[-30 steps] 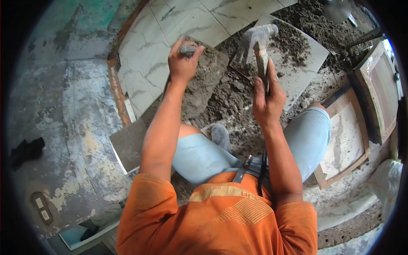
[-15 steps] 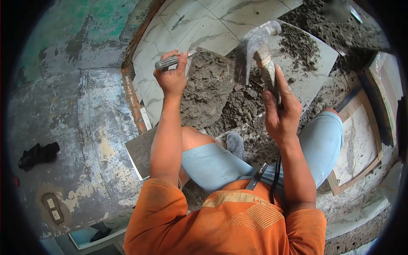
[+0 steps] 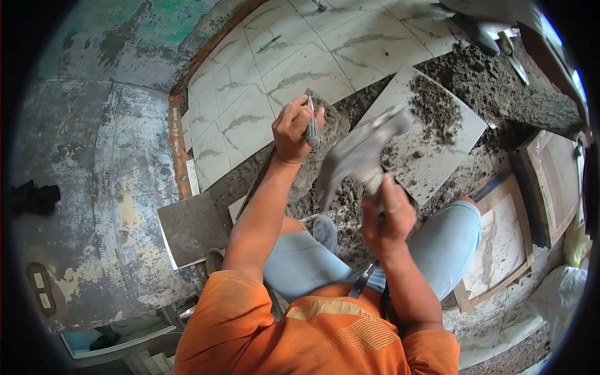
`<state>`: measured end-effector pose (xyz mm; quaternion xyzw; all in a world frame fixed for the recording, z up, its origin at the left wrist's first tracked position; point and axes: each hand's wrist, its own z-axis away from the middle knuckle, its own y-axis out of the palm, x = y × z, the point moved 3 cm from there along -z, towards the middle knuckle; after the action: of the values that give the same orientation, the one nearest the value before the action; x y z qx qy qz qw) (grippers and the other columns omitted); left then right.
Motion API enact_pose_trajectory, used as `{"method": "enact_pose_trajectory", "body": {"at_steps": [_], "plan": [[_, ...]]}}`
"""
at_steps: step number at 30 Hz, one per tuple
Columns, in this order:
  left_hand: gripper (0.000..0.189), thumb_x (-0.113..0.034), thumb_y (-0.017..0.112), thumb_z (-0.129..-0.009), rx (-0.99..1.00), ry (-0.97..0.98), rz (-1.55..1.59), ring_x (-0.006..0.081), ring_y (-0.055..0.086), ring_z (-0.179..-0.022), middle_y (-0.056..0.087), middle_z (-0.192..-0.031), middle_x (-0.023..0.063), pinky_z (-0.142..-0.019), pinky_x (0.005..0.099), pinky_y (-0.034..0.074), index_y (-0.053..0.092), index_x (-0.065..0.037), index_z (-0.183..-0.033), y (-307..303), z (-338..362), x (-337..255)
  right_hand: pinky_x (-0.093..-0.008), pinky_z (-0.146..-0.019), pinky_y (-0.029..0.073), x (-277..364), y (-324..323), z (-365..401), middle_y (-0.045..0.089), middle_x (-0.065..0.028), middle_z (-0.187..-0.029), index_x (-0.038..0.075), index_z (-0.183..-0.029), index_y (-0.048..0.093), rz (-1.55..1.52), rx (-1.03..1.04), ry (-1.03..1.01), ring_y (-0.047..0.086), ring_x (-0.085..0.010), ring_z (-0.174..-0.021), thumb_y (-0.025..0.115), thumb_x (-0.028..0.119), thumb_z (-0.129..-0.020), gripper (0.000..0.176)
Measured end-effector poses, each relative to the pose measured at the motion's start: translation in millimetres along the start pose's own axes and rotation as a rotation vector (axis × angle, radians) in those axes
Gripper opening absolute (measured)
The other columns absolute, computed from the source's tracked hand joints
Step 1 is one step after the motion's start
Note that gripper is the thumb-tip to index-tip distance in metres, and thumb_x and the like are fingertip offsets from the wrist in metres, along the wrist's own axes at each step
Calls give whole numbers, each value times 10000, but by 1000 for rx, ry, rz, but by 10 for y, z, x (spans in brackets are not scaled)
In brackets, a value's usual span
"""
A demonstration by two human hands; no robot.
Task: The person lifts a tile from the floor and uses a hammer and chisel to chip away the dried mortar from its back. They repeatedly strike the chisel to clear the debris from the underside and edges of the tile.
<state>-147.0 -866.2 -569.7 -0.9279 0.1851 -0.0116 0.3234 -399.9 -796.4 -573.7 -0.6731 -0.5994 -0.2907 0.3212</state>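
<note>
The left hand (image 3: 292,132) gripped a grey tool (image 3: 313,130) at upper centre, the right hand (image 3: 390,215) clenched a hammer (image 3: 359,153) mid-frame, and the shirt (image 3: 294,350) at bottom bore illegible print (image 3: 373,333).

Grey hammer (image 3: 359,151) held tilted w/ motion blur, nr slim grey tool (image 3: 312,132).

Soft, moderate light fell on the floor (image 3: 350,47), with bluish glare beyond its right edge. Motion smeared the hammer (image 3: 361,151) and softened the right hand (image 3: 390,219). Lens distortion bowed the frames (image 3: 532,195) inside black vignetting.
</note>
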Motion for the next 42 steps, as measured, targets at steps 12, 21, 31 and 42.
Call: {"method": "enact_pose_trajectory", "body": {"at_steps": [12, 21, 31, 42], "plan": [[207, -86, 768, -834, 351, -90, 227, 282, 714, -787, 667, -1001, 108, -658, 378, 581, 620, -82, -979, -89, 79, 316, -362, -451, 396, 36, 281, 212, 457, -25, -674, 255, -1411, 635, 24, 221, 12, 474, -204, -494, 804, 84, -834, 625], [224, -4, 770, -786, 283, 9, 61, 233, 654, -665, 610, -898, 77, -572, 351, 549, 613, -77, -927, -25, 95, 194, -339, -506, 442, -120, 287, 112, 459, -6, -729, 304, -1412, 632, 287, 409, -72, 517, -184, -553, 747, 118, -816, 635], [206, -10, 755, -804, 201, -1, 6, 277, 644, -659, 605, -883, 99, -579, 366, 549, 574, -63, -888, 45, 58, 161, -345, -504, 428, -226, 291, 138, 456, -5, -722, 303, -1366, 666, 278, 367, -83, 502, -181, -555, 738, 124, -836, 564], [183, -44, 752, -806, 148, -191, 13, 270, 669, -638, 616, -863, 89, -562, 366, 561, 594, -67, -893, 59, 146, 105, -317, -505, 442, -196, 300, 62, 445, 15, -712, 342, -1382, 656, 386, 440, -134, 519, -157, -575, 729, 100, -789, 645]]}}
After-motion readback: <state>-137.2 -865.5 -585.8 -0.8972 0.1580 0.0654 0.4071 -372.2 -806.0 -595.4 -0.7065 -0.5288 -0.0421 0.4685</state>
